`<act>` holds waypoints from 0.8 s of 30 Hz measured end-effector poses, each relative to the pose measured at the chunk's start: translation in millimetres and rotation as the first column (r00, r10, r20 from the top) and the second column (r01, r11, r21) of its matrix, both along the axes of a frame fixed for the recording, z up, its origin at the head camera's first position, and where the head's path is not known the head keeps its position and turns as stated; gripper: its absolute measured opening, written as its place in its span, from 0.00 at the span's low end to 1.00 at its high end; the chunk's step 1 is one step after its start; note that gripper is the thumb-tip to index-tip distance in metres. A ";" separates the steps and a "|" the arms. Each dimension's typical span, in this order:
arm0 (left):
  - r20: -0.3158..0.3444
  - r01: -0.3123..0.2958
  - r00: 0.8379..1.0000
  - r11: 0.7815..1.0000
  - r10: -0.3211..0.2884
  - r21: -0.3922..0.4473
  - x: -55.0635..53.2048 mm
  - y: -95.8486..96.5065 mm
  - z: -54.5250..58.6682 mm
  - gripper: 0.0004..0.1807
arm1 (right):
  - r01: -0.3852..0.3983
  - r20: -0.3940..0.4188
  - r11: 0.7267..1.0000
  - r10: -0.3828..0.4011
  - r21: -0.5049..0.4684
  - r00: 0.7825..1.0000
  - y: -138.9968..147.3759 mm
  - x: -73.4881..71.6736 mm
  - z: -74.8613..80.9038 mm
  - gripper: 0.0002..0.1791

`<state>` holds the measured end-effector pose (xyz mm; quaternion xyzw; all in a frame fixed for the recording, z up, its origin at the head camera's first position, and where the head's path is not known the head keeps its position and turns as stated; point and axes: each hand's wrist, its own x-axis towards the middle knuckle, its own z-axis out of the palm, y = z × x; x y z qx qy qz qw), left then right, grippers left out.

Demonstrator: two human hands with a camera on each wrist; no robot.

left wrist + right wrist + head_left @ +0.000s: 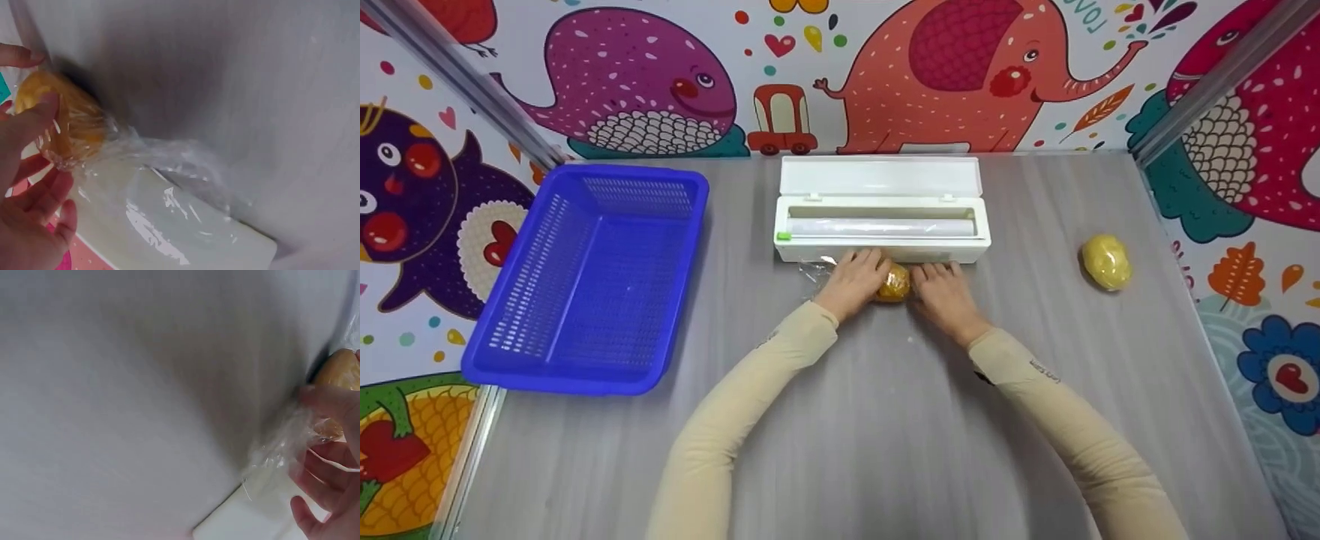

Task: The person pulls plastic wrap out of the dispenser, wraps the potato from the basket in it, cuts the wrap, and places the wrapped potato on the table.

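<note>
In the head view, a rounded orange-yellow item [895,283] in clear plastic wrap lies between both hands, against the front of a white cling film box [885,253]. My left hand [853,283] grips its left side; the left wrist view shows the thumb across the wrapped item [79,115] and the fingers curled below. Loose plastic wrap [174,160] trails from that end over the box. From the other side, my right hand [949,300] gathers film between thumb and fingers; in the right wrist view this crumpled plastic wrap [281,444] bunches beside the item.
The box's lid [881,176] stands open behind a film roll [885,226], with a green slider [784,236] at its left front. A blue plastic basket [679,300] is at the left. A yellow rounded item [1107,262] rests at the right of the grey table [847,435].
</note>
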<state>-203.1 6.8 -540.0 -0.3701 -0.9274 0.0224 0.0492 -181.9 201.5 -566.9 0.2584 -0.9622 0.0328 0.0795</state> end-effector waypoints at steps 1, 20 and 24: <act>0.010 0.007 1.000 1.000 -0.007 -0.007 0.2 0.2 0.3 0.22 | -0.006 -0.016 1.000 0.006 -0.006 1.000 -0.2 2.0 -0.3 0.20; -0.086 0.084 0.992 0.995 -0.089 -0.060 6.6 6.3 2.9 0.16 | 0.231 0.580 0.913 0.007 -0.336 0.814 3.8 11.1 30.1 0.04; -0.119 0.108 0.986 0.993 -0.113 -0.053 9.1 4.0 0.2 0.15 | 0.303 0.674 0.854 0.074 -0.424 0.735 12.4 9.3 27.0 0.08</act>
